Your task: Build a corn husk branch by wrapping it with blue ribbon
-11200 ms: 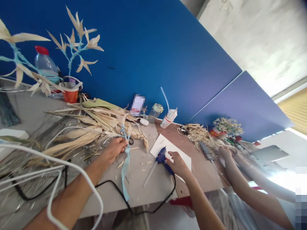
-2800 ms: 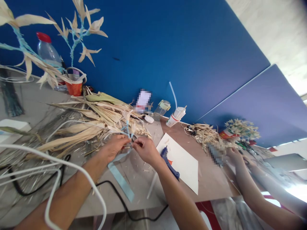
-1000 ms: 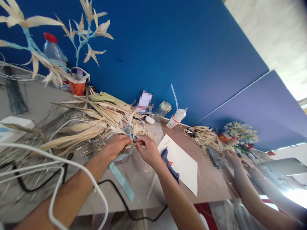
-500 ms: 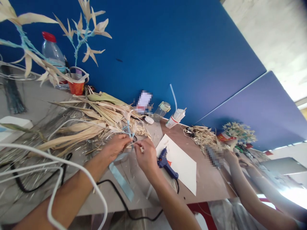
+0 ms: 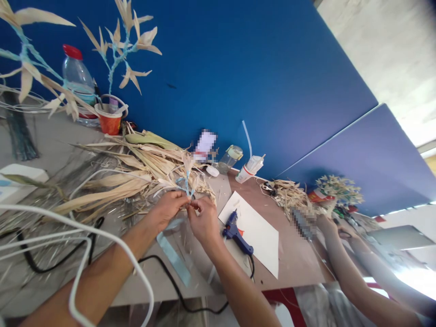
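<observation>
My left hand (image 5: 171, 206) is closed, thumb and finger pinching the lower end of a small corn-husk flower branch (image 5: 187, 177), which has pale husk blooms and a light-blue wrapped stem. Close against it, my right hand (image 5: 203, 220) is also closed, its fingertips pinched at the base of the same stem; the exact contact is partly hidden. A light-blue ribbon (image 5: 174, 260) trails from below my left hand across the table. Right of my right hand, a blue glue gun (image 5: 235, 230) lies on a white sheet (image 5: 264, 243).
Dried corn husks (image 5: 136, 168) are heaped behind my hands. A white cable (image 5: 112, 236) loops across the left foreground. Finished flower branches stand by a red paper cup (image 5: 110, 123) and a plastic bottle (image 5: 76, 75). At right, a co-worker's hands (image 5: 329, 225) are at the table.
My right hand has moved slightly left and up, bringing its fingertips against my left hand's. The flower branch has shifted slightly right, and the view has moved a little.
</observation>
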The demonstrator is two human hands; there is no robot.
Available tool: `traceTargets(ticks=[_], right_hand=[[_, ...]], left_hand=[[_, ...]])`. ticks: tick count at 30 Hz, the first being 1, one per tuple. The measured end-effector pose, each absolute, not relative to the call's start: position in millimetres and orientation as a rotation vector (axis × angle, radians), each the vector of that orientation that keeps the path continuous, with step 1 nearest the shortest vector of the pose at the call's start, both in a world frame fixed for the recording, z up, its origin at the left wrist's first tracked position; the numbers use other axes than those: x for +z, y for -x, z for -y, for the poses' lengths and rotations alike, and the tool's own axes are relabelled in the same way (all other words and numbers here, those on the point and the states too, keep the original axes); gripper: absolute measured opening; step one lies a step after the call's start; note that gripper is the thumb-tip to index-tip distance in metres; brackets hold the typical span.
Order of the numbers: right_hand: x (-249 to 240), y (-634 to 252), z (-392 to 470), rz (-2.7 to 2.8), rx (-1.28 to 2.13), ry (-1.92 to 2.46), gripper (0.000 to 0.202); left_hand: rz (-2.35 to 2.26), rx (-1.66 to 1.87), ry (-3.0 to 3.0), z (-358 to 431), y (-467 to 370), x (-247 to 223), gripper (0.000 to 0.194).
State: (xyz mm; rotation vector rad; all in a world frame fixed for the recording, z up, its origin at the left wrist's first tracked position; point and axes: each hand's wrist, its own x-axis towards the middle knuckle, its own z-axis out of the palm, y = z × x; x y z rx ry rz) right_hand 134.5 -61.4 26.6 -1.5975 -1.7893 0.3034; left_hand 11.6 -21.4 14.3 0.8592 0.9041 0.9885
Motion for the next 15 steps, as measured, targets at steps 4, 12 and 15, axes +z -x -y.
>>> traceTargets(ticks=[4, 12, 15], right_hand=[[24.2, -135.5, 58.6, 1.792, 0.299, 1.592, 0.013], [24.7, -134.0, 60.8, 1.748, 0.338, 1.513, 0.017], [29.0, -141.8, 62.4, 1.663, 0.609, 1.48, 0.017]], left_hand=[[-0.906, 0.98, -0.876, 21.5, -11.5, 14.6, 0.022], [-0.886, 0.966, -0.864, 20.5, -10.1, 11.7, 0.02], [-0.868, 0.96, -0.809, 19.0, -6.2, 12.6, 0.021]])
